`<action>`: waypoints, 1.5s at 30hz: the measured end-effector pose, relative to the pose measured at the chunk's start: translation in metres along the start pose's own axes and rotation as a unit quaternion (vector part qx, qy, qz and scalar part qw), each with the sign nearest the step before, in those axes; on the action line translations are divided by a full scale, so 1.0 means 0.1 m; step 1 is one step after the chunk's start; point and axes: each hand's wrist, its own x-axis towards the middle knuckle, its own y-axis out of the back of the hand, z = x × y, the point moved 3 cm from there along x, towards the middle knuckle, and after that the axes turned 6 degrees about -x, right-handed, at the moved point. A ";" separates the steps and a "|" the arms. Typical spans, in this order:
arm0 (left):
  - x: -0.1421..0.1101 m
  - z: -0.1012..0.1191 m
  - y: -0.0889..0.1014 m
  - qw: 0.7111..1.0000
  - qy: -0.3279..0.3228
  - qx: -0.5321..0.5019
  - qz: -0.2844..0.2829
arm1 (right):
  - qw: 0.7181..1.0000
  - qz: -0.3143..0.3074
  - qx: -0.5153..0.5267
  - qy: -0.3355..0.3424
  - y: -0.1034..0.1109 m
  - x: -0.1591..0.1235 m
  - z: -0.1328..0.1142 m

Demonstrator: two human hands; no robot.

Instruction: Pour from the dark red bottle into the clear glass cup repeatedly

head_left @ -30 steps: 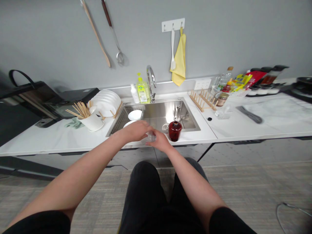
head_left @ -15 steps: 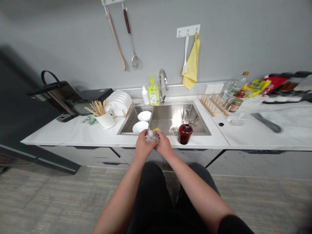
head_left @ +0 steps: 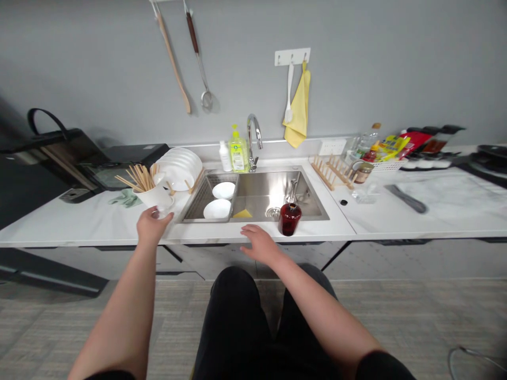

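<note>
Left hand (head_left: 150,226) at white chopstick cup (head_left: 152,197), fingers curled by its lower side; I cannot tell if they grip it. Right hand (head_left: 258,244) lies open, empty, palm-down at desk (head_left: 79,227) edge, holding nothing.

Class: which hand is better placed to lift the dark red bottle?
Right, likely: the right hand is beside the dark red bottle; the left hand is farther off, at the white cup.
</note>
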 end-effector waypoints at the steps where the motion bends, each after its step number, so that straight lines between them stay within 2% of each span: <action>1: 0.07 -0.10 0.01 1.000 0.025 0.003 0.000 | 1.000 -0.003 0.001 -0.001 0.01 0.01 0.02; 3: 0.15 -0.24 -0.02 0.998 0.057 -0.010 -0.001 | 1.000 -0.004 0.005 -0.006 0.03 0.04 0.04; 7: 0.12 -0.35 -0.13 0.997 0.059 -0.049 0.010 | 1.000 0.004 0.010 -0.014 0.06 0.06 0.04; 12: 0.03 -0.38 -0.19 0.995 0.058 -0.066 0.041 | 1.000 0.004 0.007 -0.015 0.06 0.04 0.03; 17: 0.07 -0.37 -0.20 0.996 0.052 -0.049 0.048 | 1.000 0.006 0.005 -0.015 0.04 0.04 0.05; 21: 0.07 -0.40 -0.18 0.992 0.044 -0.098 0.060 | 1.000 -0.002 0.023 -0.008 0.10 0.00 -0.01; 23: -0.04 -0.40 -0.14 0.988 0.032 -0.122 0.093 | 0.999 0.012 0.043 0.014 0.23 -0.10 -0.11; 25: -0.27 -0.32 -0.12 0.983 -0.024 -0.121 0.135 | 0.996 0.038 0.061 0.054 0.44 -0.27 -0.26; 27: -0.59 -0.12 -0.16 0.975 -0.113 -0.102 0.163 | 0.993 0.065 0.074 0.072 0.71 -0.47 -0.34; 29: -0.89 0.16 -0.30 0.973 -0.159 -0.093 0.137 | 0.986 0.127 0.086 0.066 1.04 -0.64 -0.28; 30: -1.01 0.34 -0.42 0.977 -0.180 -0.096 0.068 | 0.981 0.167 0.084 0.058 1.22 -0.71 -0.18; 31: -1.11 0.53 -0.57 0.973 -0.207 -0.101 -0.026 | 0.975 0.208 0.070 0.039 1.40 -0.75 -0.03; 32: -1.20 0.73 -0.73 0.959 -0.236 -0.102 -0.122 | 0.967 0.250 0.047 0.006 1.57 -0.77 0.17; 33: -1.28 0.92 -0.86 0.941 -0.259 -0.103 -0.190 | 0.958 0.285 0.020 -0.036 1.75 -0.79 0.41; 35: -1.36 1.22 -1.09 0.915 -0.286 -0.108 -0.262 | 0.933 0.327 -0.047 -0.145 2.04 -0.80 0.95; 37: -1.38 1.42 -1.26 0.902 -0.296 -0.102 -0.296 | 0.898 0.333 -0.137 -0.251 2.26 -0.83 1.48; 40: -1.39 1.49 -1.40 0.895 -0.301 -0.089 -0.316 | 0.859 0.300 -0.233 -0.344 2.41 -0.92 2.08; 42: -1.38 1.44 -1.43 0.896 -0.296 -0.098 -0.315 | 0.835 0.279 -0.251 -0.402 2.42 -0.98 2.34; 45: -1.34 1.36 -1.44 0.902 -0.267 -0.133 -0.313 | 0.808 0.259 -0.273 -0.453 2.41 -0.98 2.53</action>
